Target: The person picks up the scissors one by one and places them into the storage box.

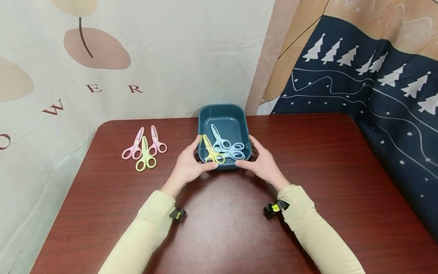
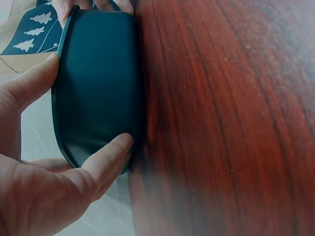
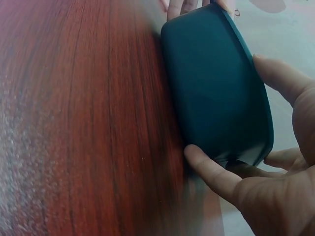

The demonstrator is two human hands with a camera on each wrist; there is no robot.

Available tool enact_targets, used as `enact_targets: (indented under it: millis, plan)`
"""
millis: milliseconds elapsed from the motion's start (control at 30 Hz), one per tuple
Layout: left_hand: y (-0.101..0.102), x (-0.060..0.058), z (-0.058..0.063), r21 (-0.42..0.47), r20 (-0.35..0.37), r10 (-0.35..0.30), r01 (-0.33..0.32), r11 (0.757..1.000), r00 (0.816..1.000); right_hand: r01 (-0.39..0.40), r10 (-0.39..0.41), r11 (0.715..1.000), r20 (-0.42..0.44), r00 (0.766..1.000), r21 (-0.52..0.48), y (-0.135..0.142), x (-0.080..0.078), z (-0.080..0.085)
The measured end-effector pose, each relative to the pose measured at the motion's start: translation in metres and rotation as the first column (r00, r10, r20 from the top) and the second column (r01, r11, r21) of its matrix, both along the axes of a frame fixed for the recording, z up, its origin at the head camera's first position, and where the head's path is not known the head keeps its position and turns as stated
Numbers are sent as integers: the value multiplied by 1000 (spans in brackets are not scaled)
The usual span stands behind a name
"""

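You have the blue tray [image 1: 226, 118] squarely between your two hands: the left grip [image 1: 188, 161] is curled about its left side and near corner, the right grip [image 1: 261, 161] mirrors it on the other, so both are closed on the tray and neither hand is the nearer. It sits at the far edge of the worktop [image 1: 222, 228], long axis running straight away from you, open side up. Any move of it would seem to turn on that even, two-sided hold, taken at the end closest to you, with the far end unsupported by either hand

Inside, by your thumbs, lie yellow scissors [image 1: 212, 152] and blue scissors [image 1: 217, 136]. Off to your left, well apart from the tray, are two pairs of pink scissors [image 1: 136, 145] with a yellow-green pair [image 1: 145, 150] just in front of them

Only the head view shows you those contents. The wrist views give the outer near wall instead, with each thumb up at the rim and a finger low by the base; whether the base fully touches the worktop, you cannot tell
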State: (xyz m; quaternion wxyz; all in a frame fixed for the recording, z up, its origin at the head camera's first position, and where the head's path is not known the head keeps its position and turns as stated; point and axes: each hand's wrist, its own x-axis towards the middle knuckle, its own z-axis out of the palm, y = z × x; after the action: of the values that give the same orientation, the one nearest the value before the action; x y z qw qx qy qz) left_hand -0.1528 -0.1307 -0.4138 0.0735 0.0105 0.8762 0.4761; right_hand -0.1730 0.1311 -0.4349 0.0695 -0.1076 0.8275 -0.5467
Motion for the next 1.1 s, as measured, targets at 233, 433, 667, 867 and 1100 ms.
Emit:
enact_targets:
  millis: [233,433,667,867,1100]
  plan:
    - [0,1,1,-12,12,10,-10,1000,1000,6,-6,998,-6,1000,55,0,2,0]
    - [1,0,1,-1,9,1,-1,1000,1000,14,-13,996,-6,1000,89,1,2,1]
    - [1,0,2,-3,8,-6,6,1000,1000,13,-13,996,-7,1000,87,1,1,1]
    - [-1,-2,5,-7,6,-20,20,1000,1000,10,-8,996,-18,1000,86,0,0,3]
    - [-4,-4,4,-23,-1,-65,65,998,998,10,-10,997,-5,1000,73,2,1,2]
